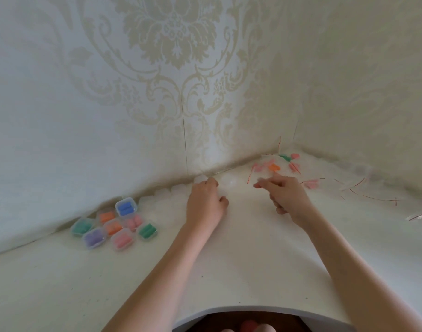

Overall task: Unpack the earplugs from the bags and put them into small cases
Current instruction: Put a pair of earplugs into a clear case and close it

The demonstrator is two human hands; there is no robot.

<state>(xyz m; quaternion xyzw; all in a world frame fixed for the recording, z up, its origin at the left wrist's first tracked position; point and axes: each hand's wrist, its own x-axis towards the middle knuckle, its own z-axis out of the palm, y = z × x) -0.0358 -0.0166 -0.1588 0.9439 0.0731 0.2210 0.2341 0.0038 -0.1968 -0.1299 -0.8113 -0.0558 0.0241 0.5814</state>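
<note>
Left hand (205,202) lay on far row of empty clear cases (171,191), fingers curled; whether it grasped one, cannot tell. Right hand (283,194) near bagged earplugs (274,167) far right; grip unclear. Filled cases (114,226) left by wall.

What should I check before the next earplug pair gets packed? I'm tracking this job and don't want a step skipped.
1. Empty cases in reach: ok. A row of clear empty cases lies along the wall, and the left hand rests at that row.
2. Left hand holds a case: cannot tell; the white cases blur into the table.
3. Bagged earplugs left: ok. Orange earplugs and pink and green ones lie in the far corner.
4. Right hand has a bag: cannot tell; its fingers are curled, contents unclear.
5. Filled cases set aside: ok, clustered at the left, apart from both hands.
</note>
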